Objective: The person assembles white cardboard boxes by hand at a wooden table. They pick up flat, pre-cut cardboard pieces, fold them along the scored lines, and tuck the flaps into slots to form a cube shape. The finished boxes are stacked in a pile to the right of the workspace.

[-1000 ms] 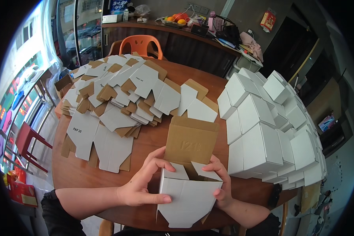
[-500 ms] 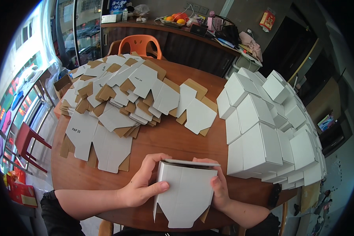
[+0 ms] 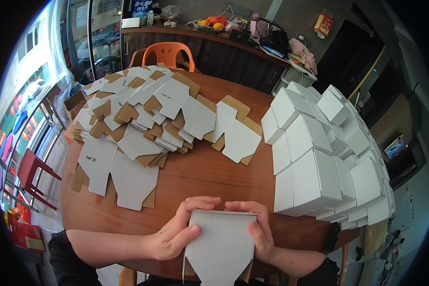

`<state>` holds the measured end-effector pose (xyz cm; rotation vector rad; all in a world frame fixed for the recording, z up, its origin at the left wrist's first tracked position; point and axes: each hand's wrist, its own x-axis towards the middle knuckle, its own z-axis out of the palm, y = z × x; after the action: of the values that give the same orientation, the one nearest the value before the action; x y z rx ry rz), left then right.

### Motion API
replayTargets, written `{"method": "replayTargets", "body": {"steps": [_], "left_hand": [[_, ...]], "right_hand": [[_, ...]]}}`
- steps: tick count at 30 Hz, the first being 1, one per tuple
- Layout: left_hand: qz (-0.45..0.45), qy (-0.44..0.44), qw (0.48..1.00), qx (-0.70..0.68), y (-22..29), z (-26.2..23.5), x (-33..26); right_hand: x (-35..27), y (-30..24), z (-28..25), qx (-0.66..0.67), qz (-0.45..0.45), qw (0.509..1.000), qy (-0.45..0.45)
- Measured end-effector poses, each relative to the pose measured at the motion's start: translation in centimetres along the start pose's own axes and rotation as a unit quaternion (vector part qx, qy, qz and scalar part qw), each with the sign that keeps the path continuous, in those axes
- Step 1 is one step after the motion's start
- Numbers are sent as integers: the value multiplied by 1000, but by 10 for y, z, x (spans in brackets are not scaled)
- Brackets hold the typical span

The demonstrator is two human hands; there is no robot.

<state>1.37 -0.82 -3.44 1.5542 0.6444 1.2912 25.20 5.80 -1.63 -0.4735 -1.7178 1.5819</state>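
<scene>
Close to me, at the table's near edge, I hold a partly folded white cardboard box (image 3: 220, 248) between both hands. My left hand (image 3: 178, 229) grips its left side, thumb on the front panel and fingers over the top edge. On the right side, my right hand (image 3: 257, 229) has its thumb on the side edge and its fingers curled behind the top. The upper end of the box looks closed. Its lower flap hangs unfolded, with angled cut corners and bits of brown inner card at both sides.
Flat white-and-brown box blanks (image 3: 138, 138) lie heaped on the left of the brown wooden table (image 3: 205, 176). Finished white boxes (image 3: 314, 176) stand stacked on the right. Beyond the table are an orange chair (image 3: 169, 53) and a sideboard with fruit (image 3: 214, 21).
The box has moved down toward me. Its top flap, raised with a dark gap under it before, now lies down against the box. Both hands have sunk slightly with it.
</scene>
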Motion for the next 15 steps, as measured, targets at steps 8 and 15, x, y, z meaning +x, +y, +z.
{"method": "replayTargets", "body": {"steps": [8,15], "left_hand": [[-23,10,999,-42,-3,1,1],[-40,8,998,-48,-3,-1,2]], "right_hand": [[1,5,-11,-37,-15,998,-48],[0,7,-5,37,8,999,-28]]}}
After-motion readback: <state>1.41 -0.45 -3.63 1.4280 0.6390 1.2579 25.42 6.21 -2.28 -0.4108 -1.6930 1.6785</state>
